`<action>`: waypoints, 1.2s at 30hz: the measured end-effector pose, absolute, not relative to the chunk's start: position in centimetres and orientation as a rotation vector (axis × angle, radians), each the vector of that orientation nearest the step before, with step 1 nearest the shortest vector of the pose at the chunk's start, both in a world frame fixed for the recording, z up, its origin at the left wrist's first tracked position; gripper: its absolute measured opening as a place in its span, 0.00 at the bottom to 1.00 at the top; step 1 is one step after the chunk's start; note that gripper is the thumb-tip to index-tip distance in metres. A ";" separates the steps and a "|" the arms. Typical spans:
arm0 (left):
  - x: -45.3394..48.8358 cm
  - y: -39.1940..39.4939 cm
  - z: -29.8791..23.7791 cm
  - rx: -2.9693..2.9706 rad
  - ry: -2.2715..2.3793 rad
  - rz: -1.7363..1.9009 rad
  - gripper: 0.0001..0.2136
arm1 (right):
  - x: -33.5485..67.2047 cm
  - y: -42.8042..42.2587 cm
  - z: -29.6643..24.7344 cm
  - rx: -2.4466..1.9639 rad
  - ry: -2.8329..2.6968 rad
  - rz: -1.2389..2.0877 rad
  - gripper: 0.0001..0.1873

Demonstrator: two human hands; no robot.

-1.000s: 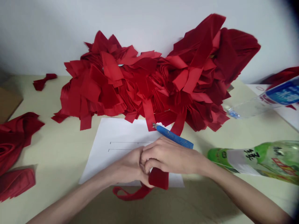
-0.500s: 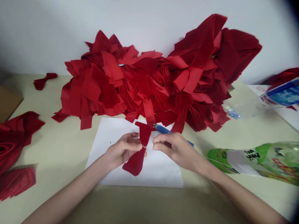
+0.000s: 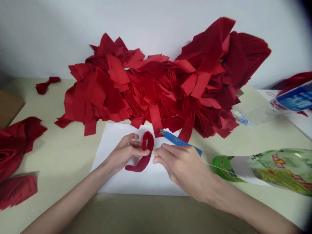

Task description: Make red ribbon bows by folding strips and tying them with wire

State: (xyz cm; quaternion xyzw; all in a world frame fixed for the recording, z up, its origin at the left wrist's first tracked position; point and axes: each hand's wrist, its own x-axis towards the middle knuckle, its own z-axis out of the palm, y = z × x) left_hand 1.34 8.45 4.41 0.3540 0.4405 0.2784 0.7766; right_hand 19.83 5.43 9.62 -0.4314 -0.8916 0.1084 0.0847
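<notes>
A red velvet ribbon piece [image 3: 142, 164], curled at both ends, is pinched at its gathered middle by my left hand [image 3: 123, 152], thumb against fingers. Close on its right, my right hand [image 3: 182, 165] is closed in a pinch on a fine white thread [image 3: 211, 164]. This thread runs from the ribbon's middle through the right hand and on toward a green plastic bottle [image 3: 258, 165] lying on its side. Both hands are just above a white paper sheet [image 3: 117, 182] with some printed lines. A blue utility knife [image 3: 179, 140] rests beyond my right hand.
Heaped against the wall is a big pile of red ribbon strips [image 3: 146, 84]. More red ribbon [image 3: 17, 139] lies at left, with a tied bow [image 3: 46, 85] behind it. A clear bottle with a blue label [image 3: 296, 100] is at right, a brown cardboard box [image 3: 9, 107] far left.
The ribbon piece has turned and now shows its curled edge. My right hand has moved slightly left and rotated, palm down. The green bottle has rolled, showing another side of its label.
</notes>
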 end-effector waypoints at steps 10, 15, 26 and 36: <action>2.2 7.1 4.6 0.684 0.484 0.279 0.13 | 21.4 7.3 9.3 -1.095 -2.369 1.295 0.09; 3.1 6.3 5.1 1.010 0.768 0.155 0.11 | 20.0 6.0 10.1 -0.903 -2.780 0.981 0.12; 1.5 7.9 4.0 0.603 0.550 0.600 0.12 | 21.4 6.8 8.8 -1.357 -2.321 0.997 0.11; 2.8 6.8 4.8 1.086 0.942 0.334 0.12 | 19.4 6.2 9.3 -0.984 -2.709 0.814 0.12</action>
